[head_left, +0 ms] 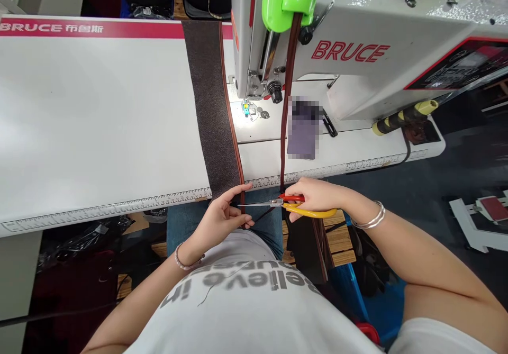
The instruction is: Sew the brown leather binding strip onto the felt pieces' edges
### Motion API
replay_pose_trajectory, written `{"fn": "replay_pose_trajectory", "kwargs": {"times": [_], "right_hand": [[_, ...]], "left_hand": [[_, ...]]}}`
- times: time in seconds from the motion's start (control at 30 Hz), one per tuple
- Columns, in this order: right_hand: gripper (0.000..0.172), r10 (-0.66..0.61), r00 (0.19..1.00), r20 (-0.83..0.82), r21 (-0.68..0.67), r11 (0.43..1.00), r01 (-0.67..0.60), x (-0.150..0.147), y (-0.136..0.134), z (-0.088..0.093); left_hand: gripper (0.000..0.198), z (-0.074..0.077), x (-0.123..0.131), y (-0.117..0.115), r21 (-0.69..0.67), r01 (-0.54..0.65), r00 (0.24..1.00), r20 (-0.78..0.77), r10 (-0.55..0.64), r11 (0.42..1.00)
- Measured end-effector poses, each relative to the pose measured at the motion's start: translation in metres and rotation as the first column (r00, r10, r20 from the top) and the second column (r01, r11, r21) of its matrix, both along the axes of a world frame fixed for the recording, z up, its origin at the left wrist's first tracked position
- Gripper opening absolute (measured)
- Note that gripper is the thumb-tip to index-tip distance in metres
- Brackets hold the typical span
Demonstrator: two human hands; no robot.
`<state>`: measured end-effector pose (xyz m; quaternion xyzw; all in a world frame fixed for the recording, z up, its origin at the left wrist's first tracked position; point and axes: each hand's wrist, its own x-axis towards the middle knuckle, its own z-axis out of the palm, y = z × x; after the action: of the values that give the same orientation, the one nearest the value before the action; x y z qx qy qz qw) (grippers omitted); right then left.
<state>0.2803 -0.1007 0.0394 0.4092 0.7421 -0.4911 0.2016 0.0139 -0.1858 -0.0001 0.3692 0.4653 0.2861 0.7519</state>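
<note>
My right hand (315, 200) is shut on the finger loops of a pair of scissors (273, 203) with red and yellow handles. Their steel blades point left, across the work, toward my left hand (222, 219). That hand pinches the lower end of a dark grey fabric strip (210, 100) with brown edge binding, which runs up the white sewing table. A narrow brown strap (288, 105) hangs down from the machine's top to just beside the scissors. Thin dark cords trail below the blades.
A white BRUCE sewing machine (349, 52) stands ahead, with a bright green clip (288, 2) on its head. A pixelated dark rectangular object (304, 129) lies on its bed. A printed ruler (119, 208) runs along the table's front edge. Wooden slats and a blue bin sit below.
</note>
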Motion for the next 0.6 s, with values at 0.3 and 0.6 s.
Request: {"fn": "replay_pose_trajectory", "kwargs": {"times": [0.3, 0.6], "right_hand": [[0.052, -0.052, 0.999, -0.013, 0.043, 0.998, 0.052, 0.002, -0.005, 0.004], [0.057, -0.478, 0.878, -0.011, 0.281, 0.841, 0.462, 0.087, -0.006, 0.022]], "left_hand": [[0.078, -0.001, 0.001, -0.002, 0.013, 0.018, 1.0, -0.016, -0.017, 1.0], [0.082, -0.007, -0.001, -0.002, 0.01, 0.01, 0.999, -0.042, -0.01, 1.0]]}}
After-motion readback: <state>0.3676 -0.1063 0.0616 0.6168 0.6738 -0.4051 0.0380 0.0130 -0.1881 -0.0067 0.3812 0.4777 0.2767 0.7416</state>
